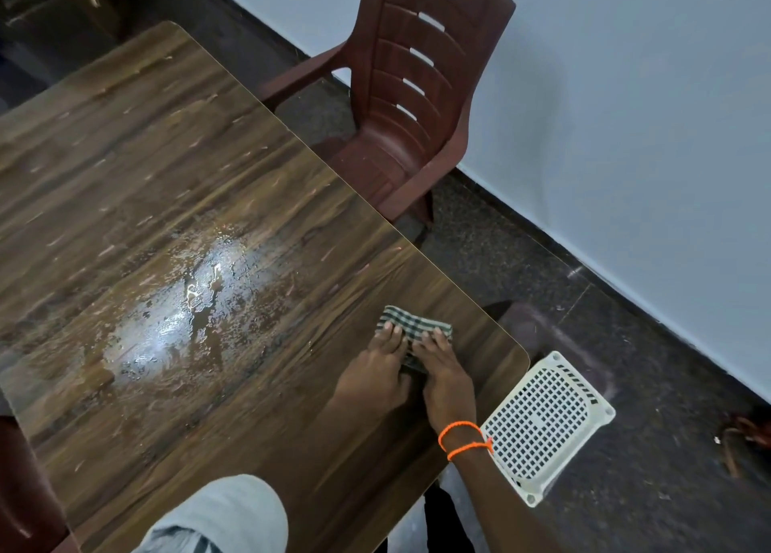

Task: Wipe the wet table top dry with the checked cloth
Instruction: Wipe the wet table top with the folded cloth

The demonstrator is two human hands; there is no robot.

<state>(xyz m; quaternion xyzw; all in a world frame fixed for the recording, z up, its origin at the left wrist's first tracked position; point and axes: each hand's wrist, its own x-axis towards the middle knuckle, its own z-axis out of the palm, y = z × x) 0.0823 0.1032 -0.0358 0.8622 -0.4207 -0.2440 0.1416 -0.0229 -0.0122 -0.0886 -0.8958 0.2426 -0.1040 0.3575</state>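
Head view, single frame, catalogued from the near corner outward.

Checked cloth: green-and-white, folded to a small pad, flat on the desk close to the near right corner, just inside the right edge. Long axis roughly across the line of the forearms, slightly tilted.

Left hand: palm down on the nearer-left part of the cloth, fingers straight and close together, pressing flat, not pinching.

Right hand: alongside and touching the left, palm down on the nearer-right part of the cloth, fingers straight, slightly spread, pressing. Orange thread bracelet doubled round the wrist.

Wet patch: broad glare of beaded water at mid-desk, to the left of the cloth and a little beyond it, well apart from the fingers; thinner streaks further up the wood-grain top. Strip under and near the hands dull, judged already dry or nearly so.

Deciding relation: water lies leftward and ahead of both hands, on the left hand's side; judged next stroke a push of the pad that way, broadside on, long axis leading for widest sweep. Task judged early to middle; most of the shine untouched.

Off the desk: brown plastic chair at the far right side; white perforated plastic stool on the dark speckled floor by the near corner; grey sleeve at the bottom edge.
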